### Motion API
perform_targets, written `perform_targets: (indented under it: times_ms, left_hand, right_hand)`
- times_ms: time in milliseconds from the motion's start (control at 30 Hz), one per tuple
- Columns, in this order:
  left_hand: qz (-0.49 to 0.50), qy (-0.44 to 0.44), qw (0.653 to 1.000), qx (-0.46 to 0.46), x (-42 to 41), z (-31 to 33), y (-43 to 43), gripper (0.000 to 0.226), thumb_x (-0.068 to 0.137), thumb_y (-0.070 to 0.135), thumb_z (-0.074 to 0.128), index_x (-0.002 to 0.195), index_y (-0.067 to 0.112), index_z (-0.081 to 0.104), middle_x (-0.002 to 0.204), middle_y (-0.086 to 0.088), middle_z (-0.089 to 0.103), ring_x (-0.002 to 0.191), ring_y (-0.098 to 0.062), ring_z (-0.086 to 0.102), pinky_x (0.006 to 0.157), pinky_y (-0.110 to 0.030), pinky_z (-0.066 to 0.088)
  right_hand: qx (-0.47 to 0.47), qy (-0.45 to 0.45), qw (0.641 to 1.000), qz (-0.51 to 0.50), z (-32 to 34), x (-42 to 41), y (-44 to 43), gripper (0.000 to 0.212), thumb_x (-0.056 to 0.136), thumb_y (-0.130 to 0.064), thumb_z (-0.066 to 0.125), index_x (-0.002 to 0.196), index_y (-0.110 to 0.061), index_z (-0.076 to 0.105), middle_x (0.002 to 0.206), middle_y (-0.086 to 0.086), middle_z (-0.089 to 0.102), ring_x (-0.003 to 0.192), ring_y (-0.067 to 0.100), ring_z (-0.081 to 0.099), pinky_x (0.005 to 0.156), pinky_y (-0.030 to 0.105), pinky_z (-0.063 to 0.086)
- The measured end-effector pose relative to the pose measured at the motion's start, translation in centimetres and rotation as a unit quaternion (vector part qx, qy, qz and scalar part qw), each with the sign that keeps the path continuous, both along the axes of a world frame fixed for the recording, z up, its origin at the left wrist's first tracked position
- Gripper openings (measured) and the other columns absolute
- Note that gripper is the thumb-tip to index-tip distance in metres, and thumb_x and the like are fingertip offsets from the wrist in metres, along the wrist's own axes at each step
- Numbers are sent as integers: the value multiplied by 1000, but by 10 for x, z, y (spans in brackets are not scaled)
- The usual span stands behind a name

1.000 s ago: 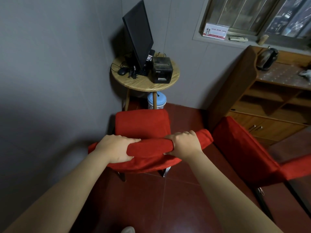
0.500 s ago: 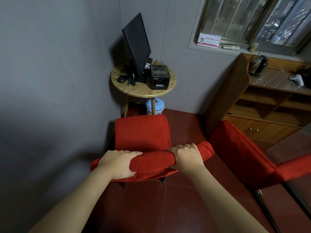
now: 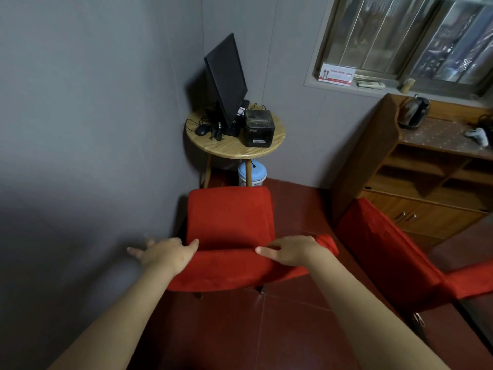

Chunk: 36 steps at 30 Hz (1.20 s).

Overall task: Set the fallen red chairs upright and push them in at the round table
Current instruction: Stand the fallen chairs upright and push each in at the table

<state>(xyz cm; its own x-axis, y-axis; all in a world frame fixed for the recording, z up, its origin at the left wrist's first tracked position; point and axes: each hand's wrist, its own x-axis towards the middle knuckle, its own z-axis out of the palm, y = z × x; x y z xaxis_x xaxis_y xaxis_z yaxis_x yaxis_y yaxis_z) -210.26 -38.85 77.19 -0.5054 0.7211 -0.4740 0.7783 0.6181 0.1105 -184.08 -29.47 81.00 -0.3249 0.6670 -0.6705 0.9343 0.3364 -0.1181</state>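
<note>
Both hands have released the red chair [image 3: 229,222] backrest: left hand [image 3: 165,255] and right hand [image 3: 293,251] fingers now spread. Round surface [image 3: 234,148] stands in the corner.

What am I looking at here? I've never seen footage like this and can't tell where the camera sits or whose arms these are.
The camera is worn on a person's head, looking forward and down, so the arms are their own. The left hand and right hand are open, fingers spread, at the top of the backrest of an upright red chair facing a round table. The table holds a monitor, a mouse and a small black printer. A second red chair is at the right. Nothing is gripped.
</note>
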Motion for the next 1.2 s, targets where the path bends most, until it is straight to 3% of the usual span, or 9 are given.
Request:
perform_targets:
  times_ms: [133, 267, 333, 400, 567, 700, 833, 933, 1200]
  left_hand:
    - [39, 0, 998, -47, 5, 9, 2, 76, 78, 84, 20, 135, 42, 47, 155, 0, 28, 144, -42, -6, 101, -78, 2]
    - [-125, 86, 988, 22, 7, 4, -4, 96, 64, 93, -5, 138, 51, 38, 161, 8, 8, 141, -33, -28, 96, -76, -16]
    - [-236, 108, 963, 76, 4, 1, -12, 105, 56, 96, -10, 143, 52, 28, 161, 12, -1, 137, -24, -37, 97, -73, -21]
    - [-304, 100, 944, 84, -2, -1, -21, 112, 50, 100, 2, 148, 48, 15, 159, 15, -9, 134, -20, -38, 100, -70, -20]
    - [-397, 111, 909, 62, -1, -4, -26, 108, 71, 75, 54, 151, 37, -9, 159, 13, -15, 147, -20, -12, 111, -60, -11]
    - [-411, 169, 888, 119, 15, -13, -27, 88, 87, 49, 58, 152, 33, 3, 160, 9, 14, 144, -17, 22, 116, -46, 12]
    - [-380, 142, 904, 132, 17, -11, -22, 74, 85, 50, 59, 147, 42, 21, 145, 14, 41, 119, -17, 53, 93, -34, 42]
    - [-385, 139, 904, 120, 17, -10, -22, 73, 85, 52, 58, 147, 43, 21, 144, 16, 43, 113, -17, 57, 86, -33, 47]
    - [-427, 137, 889, 93, 17, -11, -34, 75, 91, 39, 55, 150, 43, 8, 156, 12, 27, 126, -15, 49, 93, -30, 46]
  right_hand:
    - [41, -12, 999, 11, -4, 0, -1, 91, 67, -95, 18, 142, -46, 37, 153, -2, 36, 140, 30, 29, 110, 51, 17]
    - [69, -21, 995, 72, -4, 4, -6, 112, 52, -89, 57, 148, -46, 20, 155, -1, 28, 144, 35, 17, 109, 66, 0]
    - [88, -41, 989, 112, -5, 6, -7, 112, 57, -67, 76, 149, -44, 17, 149, 0, 35, 138, 34, 31, 110, 63, 13]
    - [103, -50, 983, 143, -5, 11, -6, 105, 66, -48, 80, 149, -42, 15, 143, 1, 43, 131, 30, 42, 107, 54, 27]
    - [155, -11, 970, 184, -6, 39, 1, 73, 71, -52, 70, 136, -42, 40, 124, -4, 61, 116, 21, 57, 97, 39, 39]
    - [240, 33, 955, 171, -18, 45, -4, 56, 77, -42, 60, 132, -38, 50, 113, -4, 68, 107, 22, 62, 91, 34, 43]
    - [261, 39, 950, 166, -22, 44, -3, 54, 78, -35, 58, 131, -41, 52, 110, -4, 68, 104, 22, 63, 89, 33, 45]
    - [271, 41, 947, 168, -24, 45, -6, 51, 79, -33, 58, 129, -40, 54, 109, -4, 69, 104, 22, 63, 87, 32, 45]
    - [275, 46, 949, 145, -36, 53, -36, 49, 77, -31, 57, 126, -35, 56, 106, 0, 68, 99, 26, 64, 81, 33, 47]
